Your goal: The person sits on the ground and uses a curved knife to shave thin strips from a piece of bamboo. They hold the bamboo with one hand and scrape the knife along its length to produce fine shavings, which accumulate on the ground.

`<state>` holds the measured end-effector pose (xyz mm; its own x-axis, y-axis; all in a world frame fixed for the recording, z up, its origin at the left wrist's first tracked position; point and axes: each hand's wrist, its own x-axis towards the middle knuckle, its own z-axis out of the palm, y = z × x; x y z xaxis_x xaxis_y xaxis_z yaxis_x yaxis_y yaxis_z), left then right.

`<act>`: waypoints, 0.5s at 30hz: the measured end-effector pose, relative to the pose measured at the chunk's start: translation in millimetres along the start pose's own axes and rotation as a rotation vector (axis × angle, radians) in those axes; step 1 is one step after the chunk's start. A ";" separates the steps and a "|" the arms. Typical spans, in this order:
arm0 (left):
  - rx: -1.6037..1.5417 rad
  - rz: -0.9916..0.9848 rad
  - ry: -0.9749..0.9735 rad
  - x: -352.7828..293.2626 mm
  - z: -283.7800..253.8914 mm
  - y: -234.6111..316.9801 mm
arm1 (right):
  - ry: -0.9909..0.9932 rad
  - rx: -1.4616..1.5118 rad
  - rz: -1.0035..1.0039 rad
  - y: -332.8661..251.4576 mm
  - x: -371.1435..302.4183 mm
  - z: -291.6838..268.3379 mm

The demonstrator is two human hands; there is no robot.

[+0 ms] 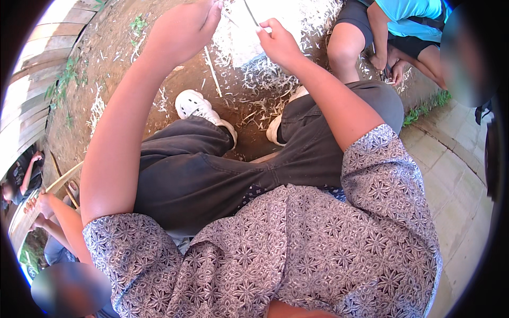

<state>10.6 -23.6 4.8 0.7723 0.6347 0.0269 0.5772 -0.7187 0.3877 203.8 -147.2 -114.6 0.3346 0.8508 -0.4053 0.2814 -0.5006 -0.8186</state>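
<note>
My right hand (pixel 278 45) is closed in a pinch, thumb and forefinger together, on a thin dark strip (pixel 251 11). The strip slants up and leaves the picture at the top edge. My left hand (pixel 185 32) is raised at the top edge with its fingers curled and the thumb pressed in. Its fingertips lie partly beyond the picture, so what they grip is hidden. Between and behind my hands lies a bright white sheet (pixel 254 45) strewn with pale curled shavings (pixel 268 79).
A long pale sliver (pixel 213 71) lies on the brown dirt near my white clog (pixel 196 105). At the right a co-worker in a blue shirt (pixel 408 16) bends over their hands. On the left another person's hands hold a long pale strip (pixel 62 177). Wooden planks (pixel 40 58) edge the ground.
</note>
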 end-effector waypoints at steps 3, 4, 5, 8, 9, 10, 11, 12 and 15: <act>0.084 -0.030 -0.035 2.0 -12.4 11.0 | -0.011 0.169 -0.140 -49.6 -16.0 8.9; 0.075 -0.033 -0.039 0.8 -14.7 13.2 | -0.015 0.178 -0.190 -63.5 -20.5 8.2; 0.063 -0.038 -0.043 -0.5 -14.9 13.4 | -0.020 0.184 -0.238 -75.9 -24.0 6.8; 0.032 -0.051 -0.040 2.8 -3.6 5.6 | 0.010 0.121 -0.313 -75.1 -25.5 8.9; 0.028 -0.036 -0.016 3.1 -0.4 3.6 | 0.028 0.087 -0.327 -70.5 -26.1 9.7; 0.028 -0.023 0.010 2.2 0.1 1.0 | 0.003 0.044 -0.295 -66.7 -26.0 10.4; 0.028 -0.010 0.035 1.7 0.2 -1.3 | -0.020 0.001 -0.264 -60.8 -25.2 10.5; 0.032 -0.034 0.033 2.4 0.3 -3.8 | -0.044 -0.042 -0.233 -52.9 -24.1 10.6; 0.025 -0.071 0.018 7.6 0.1 -6.8 | -0.037 -0.287 -0.100 4.6 -11.1 9.2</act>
<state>12.6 -13.9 2.3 0.7246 0.6890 0.0168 0.6368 -0.6786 0.3661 193.1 -157.4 -117.6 0.2612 0.9007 -0.3470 0.5560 -0.4343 -0.7087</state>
